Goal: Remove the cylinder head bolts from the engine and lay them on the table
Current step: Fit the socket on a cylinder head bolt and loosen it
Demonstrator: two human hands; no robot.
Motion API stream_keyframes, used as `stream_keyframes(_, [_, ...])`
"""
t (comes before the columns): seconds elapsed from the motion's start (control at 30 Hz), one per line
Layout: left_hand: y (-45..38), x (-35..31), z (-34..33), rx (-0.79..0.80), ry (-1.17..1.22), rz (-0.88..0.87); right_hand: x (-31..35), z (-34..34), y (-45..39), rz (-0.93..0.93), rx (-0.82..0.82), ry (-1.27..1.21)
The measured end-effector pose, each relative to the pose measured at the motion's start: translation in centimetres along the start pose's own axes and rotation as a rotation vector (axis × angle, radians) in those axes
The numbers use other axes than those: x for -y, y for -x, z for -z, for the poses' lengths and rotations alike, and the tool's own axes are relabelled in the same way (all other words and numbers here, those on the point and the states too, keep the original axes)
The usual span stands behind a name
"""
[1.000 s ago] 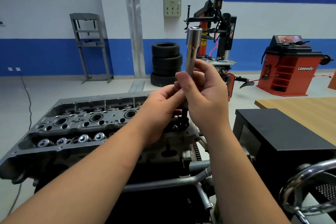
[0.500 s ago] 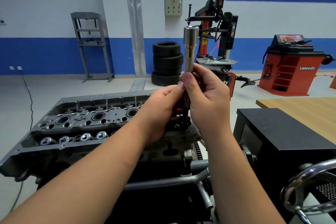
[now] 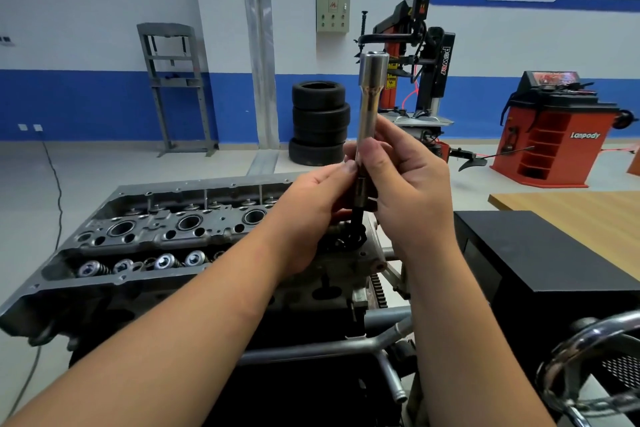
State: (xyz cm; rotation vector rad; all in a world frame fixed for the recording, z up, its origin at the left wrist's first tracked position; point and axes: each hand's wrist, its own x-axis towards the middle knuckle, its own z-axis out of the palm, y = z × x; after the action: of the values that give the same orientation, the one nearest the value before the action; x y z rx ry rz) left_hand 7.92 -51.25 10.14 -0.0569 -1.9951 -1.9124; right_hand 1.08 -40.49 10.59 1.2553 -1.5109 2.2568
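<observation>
A grey cylinder head (image 3: pixel 166 239) sits on the engine on a stand, with valve springs along its near side. Above its right end I hold a long chrome socket (image 3: pixel 370 97) upright. My right hand (image 3: pixel 412 191) grips the socket's lower part. My left hand (image 3: pixel 311 215) pinches the dark bolt (image 3: pixel 358 218) that hangs from the socket's lower end. The bolt's tip is at a dark hole in the head's right end; my fingers hide most of the shank.
A black box (image 3: pixel 540 260) stands right of the engine, with a wooden table (image 3: pixel 588 218) behind it. A chrome wheel (image 3: pixel 595 367) is at the lower right. Stacked tyres (image 3: pixel 318 121), a tyre changer (image 3: pixel 415 73) and a red balancer (image 3: pixel 554 135) stand further back.
The socket and both hands have shifted very slightly; the view has drifted a little. Both hands keep their hold.
</observation>
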Motion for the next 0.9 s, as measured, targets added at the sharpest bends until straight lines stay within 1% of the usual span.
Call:
stream_keyframes(0.07, [0.0,0.0,0.0,-0.019,-0.005,0.0,0.1,0.2,0.0,-0.003,0.014,0.0])
stream_keyframes(0.13, [0.1,-0.1,0.0,-0.044,-0.039,-0.008,0.5,-0.2,0.0,0.038,-0.002,0.056])
stream_keyframes(0.27, [0.5,-0.4,-0.1,-0.094,-0.076,-0.028,0.5,-0.8,0.1,0.103,-0.086,0.156])
stream_keyframes(0.33, [0.5,-0.4,-0.2,-0.08,-0.061,-0.022,0.5,-0.8,0.2,0.141,-0.102,0.18])
stream_keyframes(0.4, [0.4,-0.3,-0.1,-0.04,-0.059,-0.013,0.6,-0.7,0.2,0.165,-0.089,0.172])
stream_keyframes(0.53, [0.0,-0.1,-0.1,0.011,-0.035,-0.004,0.6,-0.4,-0.1,0.147,-0.046,0.106])
stream_keyframes(0.63, [-0.1,0.0,-0.1,-0.002,-0.002,-0.029,0.6,-0.3,-0.3,0.102,0.006,0.028])
stream_keyframes(0.73, [-0.1,0.1,0.0,-0.046,0.012,-0.048,0.6,-0.7,-0.2,0.073,0.019,0.03])
stream_keyframes(0.8, [-0.1,0.0,0.1,-0.077,0.022,-0.057,0.5,-1.2,0.0,0.088,0.016,0.068])
stream_keyframes(0.9, [0.0,0.1,0.1,-0.124,0.037,-0.063,0.5,-1.4,0.0,0.165,-0.057,0.213])
